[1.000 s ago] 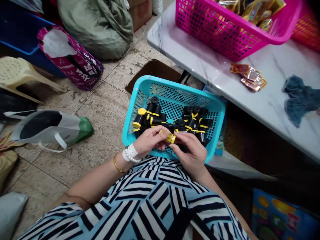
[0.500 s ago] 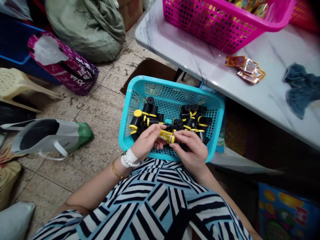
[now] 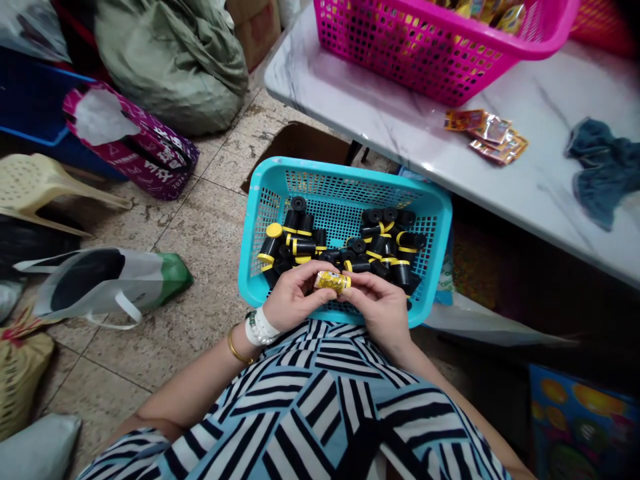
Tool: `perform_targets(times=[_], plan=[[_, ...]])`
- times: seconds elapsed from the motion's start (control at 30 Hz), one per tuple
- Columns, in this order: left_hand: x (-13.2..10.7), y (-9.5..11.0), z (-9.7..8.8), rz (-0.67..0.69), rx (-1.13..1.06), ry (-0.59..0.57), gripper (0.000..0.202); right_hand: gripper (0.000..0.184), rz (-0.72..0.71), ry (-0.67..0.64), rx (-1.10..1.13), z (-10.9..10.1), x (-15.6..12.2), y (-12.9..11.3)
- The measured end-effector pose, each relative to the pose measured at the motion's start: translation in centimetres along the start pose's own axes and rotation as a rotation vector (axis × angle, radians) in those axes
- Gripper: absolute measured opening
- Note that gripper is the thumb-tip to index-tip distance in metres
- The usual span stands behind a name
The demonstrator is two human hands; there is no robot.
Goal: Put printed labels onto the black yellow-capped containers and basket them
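Observation:
A small yellow tube [image 3: 332, 281] lies crosswise between both my hands, just above my lap. My left hand [image 3: 293, 298] is closed on its left end and my right hand [image 3: 381, 308] pinches its right end. Right behind them a turquoise basket [image 3: 435, 207] rests at my knees, holding several black tubes with yellow bands and caps [image 3: 305, 245].
A marble-topped table [image 3: 400, 140] stands at the right with a pink basket [image 3: 430, 50], foil sachets [image 3: 487, 133] and a blue cloth [image 3: 603, 170]. On the tiled floor at the left lie a purple bag [image 3: 133, 143], a green sack [image 3: 175, 60], a white-green bag [image 3: 105, 280] and a cream chair [image 3: 45, 190].
My hands have drawn the yellow tube a little nearer to my lap, and it now shows fully between my fingers. The view has shifted slightly.

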State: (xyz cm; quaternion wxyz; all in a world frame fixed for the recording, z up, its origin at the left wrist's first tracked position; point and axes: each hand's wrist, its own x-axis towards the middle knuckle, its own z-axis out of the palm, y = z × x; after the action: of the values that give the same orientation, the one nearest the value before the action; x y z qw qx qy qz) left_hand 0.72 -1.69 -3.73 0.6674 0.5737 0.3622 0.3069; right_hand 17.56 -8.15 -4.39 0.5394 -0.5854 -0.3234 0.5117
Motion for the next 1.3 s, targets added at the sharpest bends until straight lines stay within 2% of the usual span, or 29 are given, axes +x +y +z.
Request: perform_targets(times=[0.07, 0.1, 0.23, 0.27, 0.33, 0.4, 0.5, 0.6, 0.67, 0.77, 0.83, 0.93, 1.03, 1.2, 1.3], plan=[[0.0, 0.1, 0.0, 0.016, -0.008, -0.018, 0.035, 0.025, 0.025, -0.024, 0.008, -0.1, 0.2, -0.1], [0.0, 0.2, 0.0, -0.002, -0.032, -0.024, 0.039, 0.025, -0.019, -0.027, -0.014, -0.2, 0.3, -0.1], [0.3, 0.6, 0.3, -0.198, -0.138, -0.013, 0.040, 0.030, -0.379, -0.015, -0.249, -0.8, 0.4, -0.1], [0.4, 0.6, 0.3, -0.223, -0.132, -0.009, 0.038, 0.031, -0.421, -0.017, -0.277, -0.8, 0.3, 0.0], [0.5, 0.7, 0.3, -0.188, -0.085, 0.012, 0.032, 0.030, -0.389, -0.017, -0.239, -0.7, 0.1, 0.2], [0.6, 0.7, 0.2, -0.094, -0.040, 0.026, 0.028, 0.026, -0.280, 0.007, -0.150, -0.3, -0.1, 0.4], [0.6, 0.5, 0.0, -0.015, 0.017, -0.033, 0.023, 0.025, -0.147, 0.044, -0.077, 0.2, -0.3, 0.6], [0.4, 0.4, -0.1, -0.045, -0.007, -0.043, 0.026, 0.024, -0.030, 0.006, -0.022, 0.1, 0.0, 0.5], [0.3, 0.4, 0.0, -0.148, -0.098, -0.040, 0.034, 0.024, -0.010, -0.064, -0.006, -0.3, 0.5, 0.2], [0.4, 0.7, 0.3, -0.337, -0.192, -0.069, 0.042, 0.032, -0.118, -0.216, -0.044, -1.1, 1.1, -0.5], [0.5, 1.1, 0.4, -0.397, -0.234, -0.064, 0.046, 0.031, -0.217, -0.297, -0.100, -1.4, 1.2, -0.9], [0.7, 1.6, 0.5, -0.437, -0.438, -0.098, 0.052, 0.017, -0.338, -0.230, -0.133, -1.3, 1.1, -1.2], [0.6, 1.6, 0.6, -0.469, -0.608, -0.135, 0.048, 0.014, -0.403, -0.122, -0.160, -1.0, 1.0, -1.2], [0.6, 0.9, 1.2, -0.481, -0.597, -0.084, 0.046, 0.028, -0.449, -0.232, -0.279, -0.9, 0.9, -1.2], [0.6, 0.8, 1.3, -0.497, -0.649, -0.109, 0.045, 0.027, -0.501, -0.173, -0.236, -0.8, 0.6, -1.1]])
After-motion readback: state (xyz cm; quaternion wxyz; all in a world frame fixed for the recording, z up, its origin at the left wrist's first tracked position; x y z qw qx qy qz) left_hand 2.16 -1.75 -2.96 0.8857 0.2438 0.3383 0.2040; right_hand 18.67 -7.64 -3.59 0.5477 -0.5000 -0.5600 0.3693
